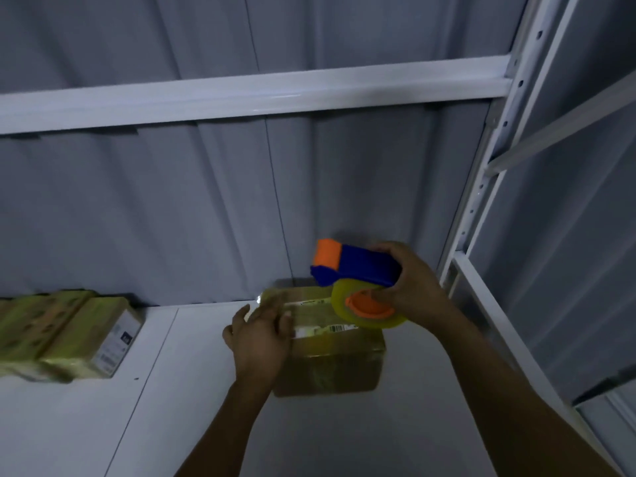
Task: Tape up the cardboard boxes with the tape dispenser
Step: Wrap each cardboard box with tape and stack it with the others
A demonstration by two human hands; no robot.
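A brown cardboard box (330,366) wrapped in shiny clear tape stands on the white shelf board (192,407), close to the back wall. My left hand (260,335) lies flat on the box's top left part, fingers straight. My right hand (409,287) grips a blue and orange tape dispenser (354,266) just above the box's far right corner. Its roll of clear tape (370,309), on an orange hub, hangs over the top of the box. A white label shows on the box top between my hands.
Two more taped boxes (65,333) lie at the left, by the back wall. A white shelf beam (254,94) runs across above. A perforated white upright (481,187) and the shelf's side rail close off the right.
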